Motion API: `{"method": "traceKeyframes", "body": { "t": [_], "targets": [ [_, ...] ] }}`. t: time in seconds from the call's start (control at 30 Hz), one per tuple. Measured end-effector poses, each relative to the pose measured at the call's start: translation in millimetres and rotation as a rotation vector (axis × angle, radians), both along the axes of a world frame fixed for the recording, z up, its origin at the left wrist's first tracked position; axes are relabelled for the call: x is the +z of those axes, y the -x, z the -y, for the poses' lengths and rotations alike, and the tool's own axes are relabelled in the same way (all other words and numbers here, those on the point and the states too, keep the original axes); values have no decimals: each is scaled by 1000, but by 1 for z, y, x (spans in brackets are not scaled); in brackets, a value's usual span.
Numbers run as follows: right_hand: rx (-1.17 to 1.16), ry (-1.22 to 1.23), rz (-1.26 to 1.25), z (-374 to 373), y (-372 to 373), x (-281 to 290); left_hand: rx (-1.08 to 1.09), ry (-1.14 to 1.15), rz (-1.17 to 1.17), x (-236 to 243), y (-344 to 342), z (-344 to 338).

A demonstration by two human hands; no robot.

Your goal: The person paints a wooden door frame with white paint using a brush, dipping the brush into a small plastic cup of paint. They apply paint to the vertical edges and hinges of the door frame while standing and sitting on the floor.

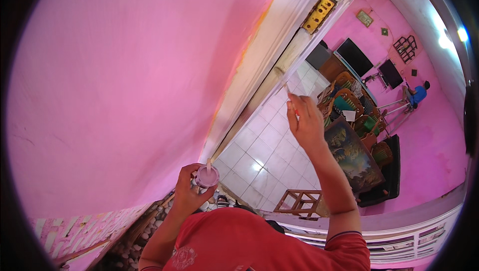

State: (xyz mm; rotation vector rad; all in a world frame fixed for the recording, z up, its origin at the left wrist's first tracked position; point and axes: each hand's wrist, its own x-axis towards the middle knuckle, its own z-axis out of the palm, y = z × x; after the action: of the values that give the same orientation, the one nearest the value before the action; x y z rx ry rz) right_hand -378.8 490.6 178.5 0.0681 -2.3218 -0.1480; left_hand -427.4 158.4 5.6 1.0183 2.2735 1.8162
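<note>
By the doorframe our left hand grips a cup, right hand a thin tool; pink wall seems done, yellowish edge doesn't.

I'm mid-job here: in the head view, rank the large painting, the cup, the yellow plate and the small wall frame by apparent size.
Largest to smallest:
1. Large painting
2. Cup and yellow plate: too alike to rank, one round, the other long and narrow
3. Small wall frame

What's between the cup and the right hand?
Head view: no object between the cup and right hand; just tiled floor showing behind the gap.
</note>
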Motion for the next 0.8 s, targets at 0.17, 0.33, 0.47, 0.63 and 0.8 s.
{"method": "traceKeyframes", "body": {
  "t": [0.17,0.33,0.47,0.63,0.8],
  "targets": [
    [10,138,132,6,-1,-67,33,-47,22,-5,-1,-1],
    [13,212,207,4,-1,-114,38,-27,24,-2,-2,1],
    [-61,211,162,2,-1,-92,35,-13,26,0,-2,2],
    [-75,112,-29,5,1,-16,36,14,61,0,-4,4],
    [-70,5,-155,7,-1,-3,-2,7,18,1,-4,4]
  ]
}}
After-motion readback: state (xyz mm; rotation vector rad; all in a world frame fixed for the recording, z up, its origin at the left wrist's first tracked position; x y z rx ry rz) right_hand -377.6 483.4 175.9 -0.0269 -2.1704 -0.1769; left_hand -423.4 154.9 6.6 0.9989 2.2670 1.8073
